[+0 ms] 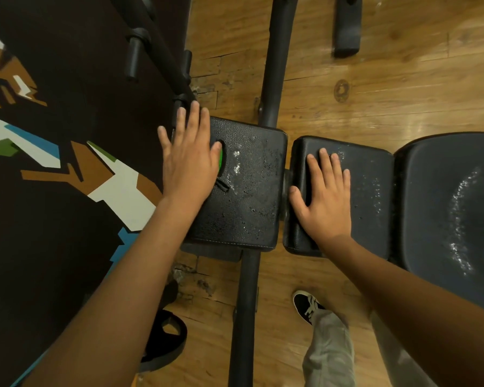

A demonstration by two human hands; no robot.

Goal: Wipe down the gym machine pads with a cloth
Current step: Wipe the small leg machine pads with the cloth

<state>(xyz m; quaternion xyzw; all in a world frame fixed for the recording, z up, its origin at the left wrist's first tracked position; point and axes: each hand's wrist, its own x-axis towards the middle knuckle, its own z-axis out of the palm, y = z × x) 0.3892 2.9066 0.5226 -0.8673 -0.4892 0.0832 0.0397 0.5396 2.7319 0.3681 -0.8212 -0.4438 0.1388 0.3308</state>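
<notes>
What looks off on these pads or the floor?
White flecks dot the left pad and the seat: droplets or wear, cannot tell. The floorboards by the frame are chipped and cracked. The left hand and right hand lie flat; a green sliver shows under the left.

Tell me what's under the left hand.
A green sliver and a black strap poke out beside the left hand on the pad; the rest is covered, so unidentifiable.

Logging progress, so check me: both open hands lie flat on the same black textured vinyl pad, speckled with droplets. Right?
Not the same pad. The head view shows the left hand flat on the droplet-speckled black square textured pad and the right hand flat on the separate black pad beside it.
</notes>
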